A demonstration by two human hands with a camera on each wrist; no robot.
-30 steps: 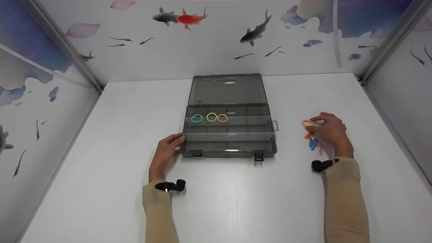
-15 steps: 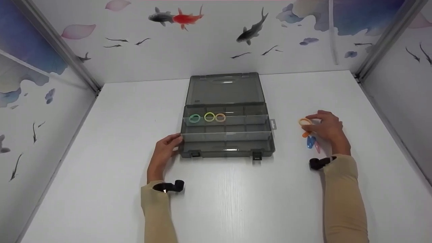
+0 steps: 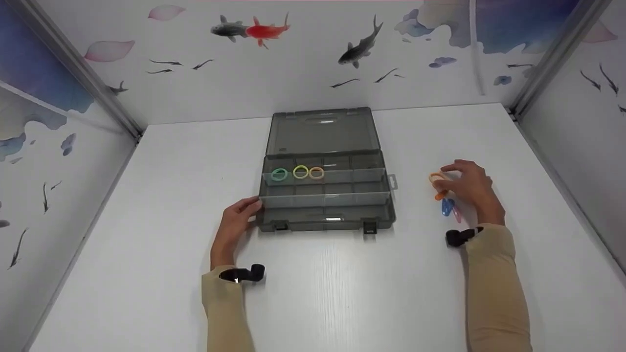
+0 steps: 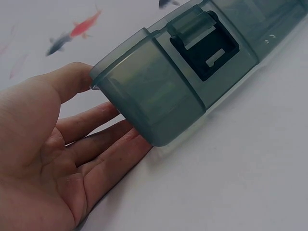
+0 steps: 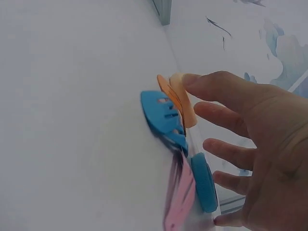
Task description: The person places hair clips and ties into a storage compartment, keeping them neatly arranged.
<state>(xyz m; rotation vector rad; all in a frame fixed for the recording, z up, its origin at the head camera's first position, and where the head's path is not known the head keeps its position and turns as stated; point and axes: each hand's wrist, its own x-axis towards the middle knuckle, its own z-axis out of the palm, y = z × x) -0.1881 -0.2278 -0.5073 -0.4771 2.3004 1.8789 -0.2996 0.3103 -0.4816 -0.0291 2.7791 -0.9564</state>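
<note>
Nearest me, I see two beige sleeves, each with a small black camera mount at the wrist, lying on the smooth white counter (image 3: 146, 254). My left hand (image 3: 234, 226) rests with its fingers (image 4: 103, 159) straight and slightly apart, laid flat against the rounded front-left corner of the organizer box (image 3: 325, 215); the thumb touches the box's upper rim. The box is smoky grey translucent plastic, rectangular, with two black latches along its front wall and thin dividers forming long rows.

Toward the right side of the counter, my right hand (image 3: 468, 186) hovers over a small cluster of hair clips (image 5: 175, 120): glossy, flat, teardrop-shaped plastic pieces in blue, orange and pink, one blue piece slotted. The fingers there are spread and loosely bent; one fingertip (image 5: 192, 82) touches the orange hair tie (image 3: 436, 179), a soft-looking loop at the far end of the cluster.

Farther back, in the box's rear row, lie three rings (image 3: 299, 172): green, yellow, orange, side by side. The hinged lid (image 3: 323, 131) lies open toward the counter's far edge.
</note>
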